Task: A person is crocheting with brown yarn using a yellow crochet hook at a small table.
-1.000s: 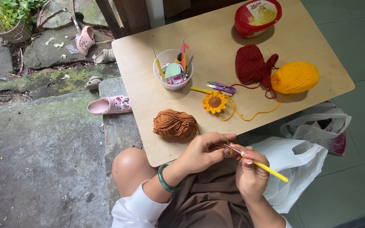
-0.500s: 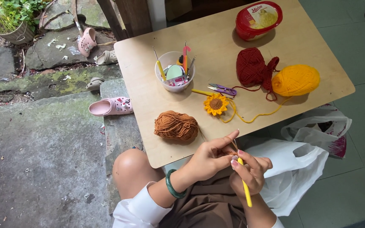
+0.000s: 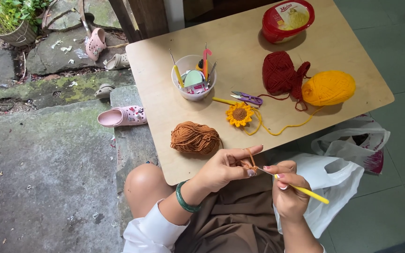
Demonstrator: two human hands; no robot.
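My left hand [image 3: 226, 166] pinches a small brown crochet piece [image 3: 249, 164] with brown yarn looped over the index finger. My right hand [image 3: 287, 189] holds a yellow-handled crochet hook [image 3: 303, 190], its metal tip in the brown piece. Both hands hover over my lap at the near edge of a low wooden table [image 3: 333, 51]. The brown yarn ball [image 3: 195, 138] lies on the table just beyond my left hand. A green bangle [image 3: 182, 199] is on my left wrist.
On the table: a crocheted sunflower [image 3: 239, 114], purple snips [image 3: 248, 98], a clear cup of hooks [image 3: 193, 77], dark red yarn [image 3: 280, 72], yellow yarn [image 3: 328, 87], a red lidded tub [image 3: 288, 18]. White plastic bags [image 3: 341, 154] lie right of my lap. Pink clogs [image 3: 120, 115] rest on stone.
The hook swung from level to pointing down and back to pointing right. My left index finger has stretched out with the yarn over it. Both hands stay at the table's near edge.
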